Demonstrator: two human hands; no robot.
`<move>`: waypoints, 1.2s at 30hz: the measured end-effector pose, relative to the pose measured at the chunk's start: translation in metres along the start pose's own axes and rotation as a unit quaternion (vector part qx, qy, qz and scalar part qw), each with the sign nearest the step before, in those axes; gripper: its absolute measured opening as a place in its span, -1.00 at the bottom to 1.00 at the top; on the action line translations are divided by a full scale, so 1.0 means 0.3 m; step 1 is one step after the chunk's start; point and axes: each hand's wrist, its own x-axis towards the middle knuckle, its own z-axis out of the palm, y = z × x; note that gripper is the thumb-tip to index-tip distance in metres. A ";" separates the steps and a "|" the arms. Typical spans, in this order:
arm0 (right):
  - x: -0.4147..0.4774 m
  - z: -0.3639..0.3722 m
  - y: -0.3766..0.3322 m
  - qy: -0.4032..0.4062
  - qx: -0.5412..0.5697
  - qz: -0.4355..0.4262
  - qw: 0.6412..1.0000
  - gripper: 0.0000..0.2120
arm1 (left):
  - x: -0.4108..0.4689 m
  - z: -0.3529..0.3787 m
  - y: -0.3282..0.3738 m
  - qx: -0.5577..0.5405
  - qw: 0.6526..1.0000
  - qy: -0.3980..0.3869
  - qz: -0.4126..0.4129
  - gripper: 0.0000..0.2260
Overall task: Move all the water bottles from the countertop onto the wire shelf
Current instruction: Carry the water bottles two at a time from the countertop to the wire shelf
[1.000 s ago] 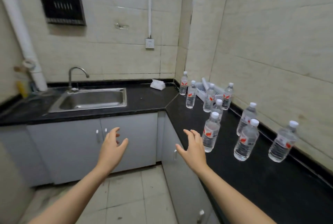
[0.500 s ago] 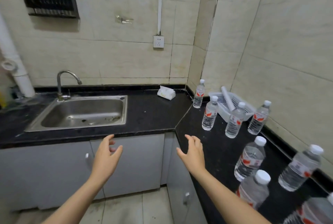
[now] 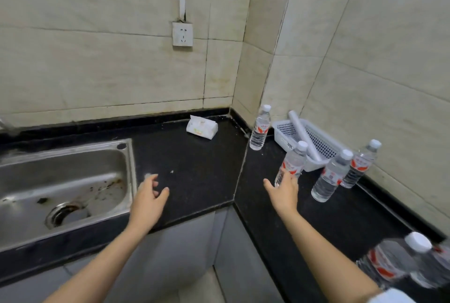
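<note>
Several clear water bottles with white caps and red-and-white labels stand on the black countertop [image 3: 194, 171]. One bottle [image 3: 260, 127] is in the corner. A second bottle [image 3: 293, 161] stands just beyond my right hand [image 3: 282, 191], whose spread fingers are at its base; I cannot tell if they touch it. Two more bottles [image 3: 331, 176] [image 3: 360, 164] stand to its right. Blurred bottles [image 3: 399, 261] fill the lower right corner. My left hand [image 3: 148, 196] hovers open over the counter's front edge beside the sink. No wire shelf is in view.
A steel sink [image 3: 60, 188] is set into the counter at left. A tissue pack [image 3: 201, 127] lies near the back wall. A white plastic basket [image 3: 314, 138] holding a white roll sits in the corner behind the bottles. A wall socket [image 3: 182, 34] is above.
The view has moved closer to the counter and dropped lower. Both hands have reached forward over the countertop, the right one arriving at the base of a bottle.
</note>
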 end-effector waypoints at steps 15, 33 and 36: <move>0.480 0.013 0.209 0.081 0.050 0.084 0.992 -0.18 | 0.395 0.560 0.087 -0.037 0.987 -0.147 -0.063 -0.60; 0.622 0.023 0.272 0.020 0.145 0.136 0.980 -0.33 | 0.865 1.091 0.412 -0.040 0.961 -0.270 0.055 -0.27; 0.637 0.015 0.267 0.019 0.145 0.151 0.978 -0.34 | 0.976 1.168 0.466 -0.081 0.952 -0.278 0.096 -0.26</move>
